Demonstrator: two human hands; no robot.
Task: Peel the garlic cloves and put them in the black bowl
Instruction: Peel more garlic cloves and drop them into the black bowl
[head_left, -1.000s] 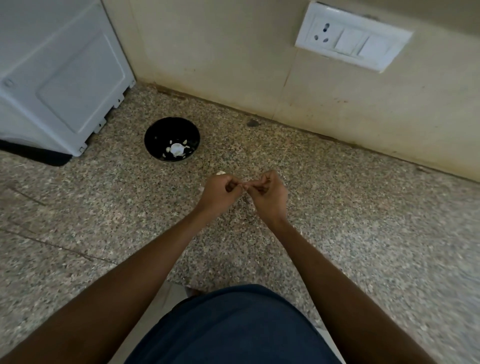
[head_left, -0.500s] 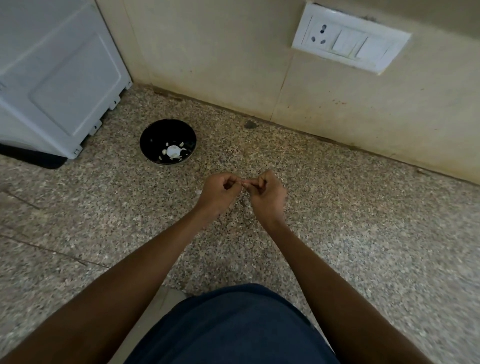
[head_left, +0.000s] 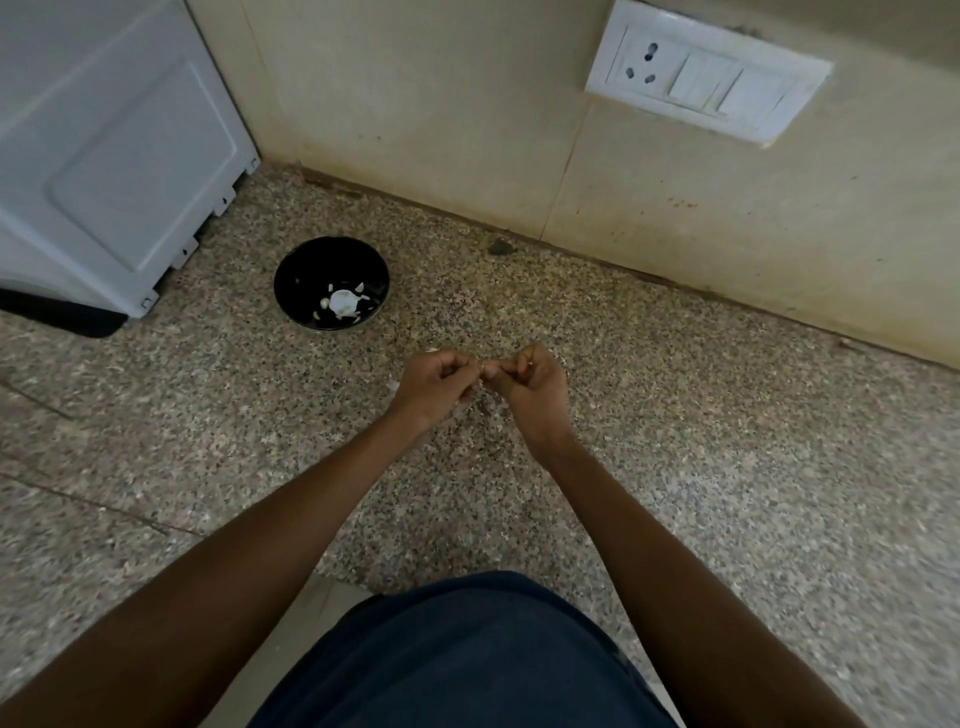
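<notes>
My left hand and my right hand meet above the speckled stone counter, fingers curled. Between their fingertips they pinch a small garlic clove, mostly hidden by the fingers. The black bowl stands on the counter to the upper left of my hands, apart from them. It holds several pale peeled cloves and bits of skin around a light spot at its bottom.
A white appliance stands at the far left, close to the bowl. A beige wall runs along the back with a white switch and socket plate. Small scraps of garlic skin lie beside my left hand.
Both hands stay together on the clove, fingers working slightly. The view has shifted a little; the bowl has not moved.
</notes>
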